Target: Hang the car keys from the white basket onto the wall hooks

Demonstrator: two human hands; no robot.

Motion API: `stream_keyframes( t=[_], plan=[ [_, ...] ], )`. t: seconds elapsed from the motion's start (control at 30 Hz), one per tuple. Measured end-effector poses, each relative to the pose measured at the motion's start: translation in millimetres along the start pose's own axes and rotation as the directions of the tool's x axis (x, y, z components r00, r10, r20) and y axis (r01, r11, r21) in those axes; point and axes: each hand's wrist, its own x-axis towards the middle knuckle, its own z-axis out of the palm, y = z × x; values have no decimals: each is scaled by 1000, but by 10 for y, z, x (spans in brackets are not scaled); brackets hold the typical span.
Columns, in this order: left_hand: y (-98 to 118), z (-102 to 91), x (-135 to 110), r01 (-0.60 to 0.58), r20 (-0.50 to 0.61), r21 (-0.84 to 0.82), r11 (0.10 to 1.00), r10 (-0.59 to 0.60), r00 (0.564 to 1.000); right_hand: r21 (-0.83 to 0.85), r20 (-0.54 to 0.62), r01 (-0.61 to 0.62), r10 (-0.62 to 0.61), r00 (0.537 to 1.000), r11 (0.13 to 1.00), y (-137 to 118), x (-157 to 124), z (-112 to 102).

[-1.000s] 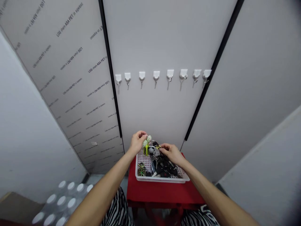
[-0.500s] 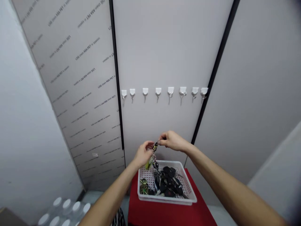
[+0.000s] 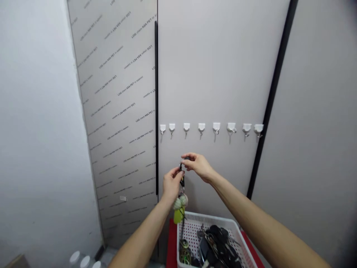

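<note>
My left hand (image 3: 171, 184) pinches the black upper part of a keychain (image 3: 182, 181). From it dangle pale green and pinkish puffs and a yellow-green tag (image 3: 178, 215). My right hand (image 3: 197, 165) is closed by the keychain's top end, its fingertips on a small dark piece there. Both hands are close together in front of the grey wall panel, above a white plastic basket (image 3: 217, 216). In the basket lies a heap of black-headed keys (image 3: 219, 245), with a bronze-green ornament (image 3: 184, 255) at its left side.
A row of several white adhesive hooks (image 3: 201, 127) runs across the panel above my hands. The basket stands on a red-covered surface (image 3: 172, 242). White-capped bottles (image 3: 85, 261) are at the lower left. Black strips (image 3: 156, 108) edge the panel.
My view has tilted up and shifted left, so the hooks sit lower in it. My hands have lifted the keychain relative to the basket, and it now hangs straighter below my left hand.
</note>
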Motion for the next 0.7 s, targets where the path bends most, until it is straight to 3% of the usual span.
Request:
stream_keyframes(
  t=[0.2, 0.33, 0.47, 0.57, 0.7],
  plan=[
    [262, -275, 342, -33, -196, -128, 991, 7, 980, 57, -171, 201, -189, 967, 978, -106, 443, 418],
    [453, -386, 619, -84, -251, -234, 969, 24, 968, -157, -286, 329, -361, 888, 931, -263, 754, 591],
    [574, -446, 874, -154, -313, -215, 964, 82, 946, -366, -246, 364, -466, 850, 857, -453, 965, 658],
    [594, -466, 1001, -155, -337, -162, 975, 94, 937, -497, -174, 337, -472, 864, 800, -567, 1049, 675],
    [535, -472, 1075, -81, -334, -75, 994, 51, 941, -646, -115, 205, -359, 926, 735, -618, 1101, 675]
  ],
)
